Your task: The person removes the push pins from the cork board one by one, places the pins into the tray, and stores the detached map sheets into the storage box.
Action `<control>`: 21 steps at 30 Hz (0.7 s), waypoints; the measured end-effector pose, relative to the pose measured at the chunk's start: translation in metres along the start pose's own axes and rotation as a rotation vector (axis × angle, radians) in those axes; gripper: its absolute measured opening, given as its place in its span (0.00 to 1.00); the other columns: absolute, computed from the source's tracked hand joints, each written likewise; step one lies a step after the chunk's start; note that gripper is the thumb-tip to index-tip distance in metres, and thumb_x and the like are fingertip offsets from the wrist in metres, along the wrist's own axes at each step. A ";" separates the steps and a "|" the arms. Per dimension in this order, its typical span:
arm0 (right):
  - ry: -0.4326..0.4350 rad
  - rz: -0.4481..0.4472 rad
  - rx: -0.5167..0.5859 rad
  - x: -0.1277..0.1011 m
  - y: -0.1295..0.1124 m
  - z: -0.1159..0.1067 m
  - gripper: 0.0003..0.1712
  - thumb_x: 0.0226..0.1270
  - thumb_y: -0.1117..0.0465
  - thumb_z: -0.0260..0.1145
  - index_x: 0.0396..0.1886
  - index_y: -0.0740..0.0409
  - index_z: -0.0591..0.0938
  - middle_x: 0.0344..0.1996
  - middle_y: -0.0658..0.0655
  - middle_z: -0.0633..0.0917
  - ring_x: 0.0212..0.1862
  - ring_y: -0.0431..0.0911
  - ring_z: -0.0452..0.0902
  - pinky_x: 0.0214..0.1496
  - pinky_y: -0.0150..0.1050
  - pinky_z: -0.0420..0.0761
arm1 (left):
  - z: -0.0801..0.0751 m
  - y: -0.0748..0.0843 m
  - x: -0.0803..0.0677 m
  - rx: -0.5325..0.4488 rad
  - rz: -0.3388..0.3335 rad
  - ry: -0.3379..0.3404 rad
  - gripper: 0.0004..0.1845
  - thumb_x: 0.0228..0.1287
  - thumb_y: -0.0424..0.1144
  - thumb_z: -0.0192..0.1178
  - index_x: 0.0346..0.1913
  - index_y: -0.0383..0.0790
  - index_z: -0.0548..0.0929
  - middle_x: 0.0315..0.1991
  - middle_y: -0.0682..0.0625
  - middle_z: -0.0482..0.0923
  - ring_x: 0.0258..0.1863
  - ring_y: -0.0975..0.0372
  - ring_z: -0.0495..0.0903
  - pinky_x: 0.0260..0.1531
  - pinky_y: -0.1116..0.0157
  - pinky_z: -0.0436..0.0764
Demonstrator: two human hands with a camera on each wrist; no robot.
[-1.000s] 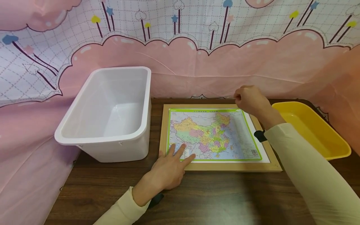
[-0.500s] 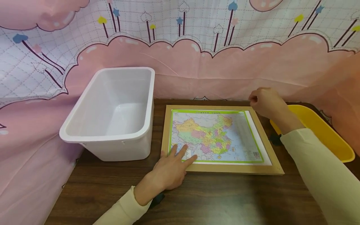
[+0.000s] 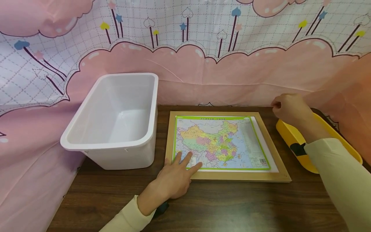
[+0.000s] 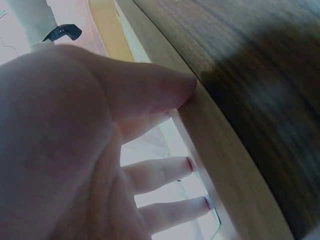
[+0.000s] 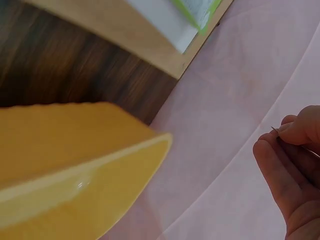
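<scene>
A map of China with a green border [image 3: 208,138] lies on a board with a wooden frame [image 3: 240,176]. My left hand [image 3: 175,178] rests on the near left corner of the map and frame, fingers spread. In the left wrist view the thumb [image 4: 165,87] lies against the frame's edge. My right hand [image 3: 292,108] is raised over the far left end of the yellow tub [image 3: 292,138]. Thumb and fingertips pinch a thin pointed pin [image 5: 274,129] in the right wrist view; only its tip shows.
A large white plastic tub [image 3: 108,145] stands left of the board. Behind the dark wooden table [image 3: 220,206] hangs a pink and white patterned cloth [image 3: 185,71]. The yellow tub is right of the board, partly hidden by my right forearm.
My right hand has moved right, from above the board's far right corner to over the yellow tub. The left hand stays in place on the map; the view shifts slightly.
</scene>
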State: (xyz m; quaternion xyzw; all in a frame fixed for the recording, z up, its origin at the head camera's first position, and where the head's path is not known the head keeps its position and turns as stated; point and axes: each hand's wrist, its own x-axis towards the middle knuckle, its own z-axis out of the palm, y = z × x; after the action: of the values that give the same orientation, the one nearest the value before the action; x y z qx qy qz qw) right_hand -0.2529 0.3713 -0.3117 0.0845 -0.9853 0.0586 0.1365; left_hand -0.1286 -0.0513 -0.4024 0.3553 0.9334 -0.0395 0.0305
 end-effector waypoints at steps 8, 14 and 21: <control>-0.064 0.080 -0.005 -0.012 0.021 -0.006 0.05 0.67 0.69 0.63 0.35 0.65 0.85 0.30 0.63 0.79 0.35 0.57 0.72 0.36 0.49 0.72 | 0.001 -0.001 0.000 0.018 0.008 0.022 0.32 0.77 0.49 0.61 0.80 0.63 0.69 0.81 0.43 0.64 0.76 0.41 0.70 0.58 0.36 0.84; -0.075 0.097 0.022 -0.020 0.038 -0.010 0.04 0.67 0.69 0.64 0.31 0.63 0.82 0.24 0.59 0.76 0.29 0.54 0.71 0.30 0.44 0.67 | 0.002 -0.002 0.001 0.023 0.006 0.036 0.32 0.77 0.49 0.61 0.80 0.62 0.69 0.81 0.43 0.65 0.76 0.41 0.71 0.58 0.36 0.84; -0.116 0.150 0.017 -0.035 0.063 -0.008 0.10 0.68 0.67 0.65 0.42 0.70 0.85 0.32 0.66 0.85 0.34 0.59 0.74 0.38 0.52 0.75 | 0.004 -0.002 0.001 0.015 0.004 0.020 0.32 0.77 0.49 0.61 0.81 0.63 0.68 0.82 0.44 0.63 0.77 0.41 0.69 0.58 0.37 0.84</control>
State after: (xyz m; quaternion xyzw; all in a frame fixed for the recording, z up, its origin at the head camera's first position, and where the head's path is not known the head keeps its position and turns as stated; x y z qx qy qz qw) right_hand -0.2292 0.4392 -0.3194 0.0148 -0.9946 0.0719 0.0738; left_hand -0.1308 -0.0525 -0.4063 0.3579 0.9326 -0.0432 0.0187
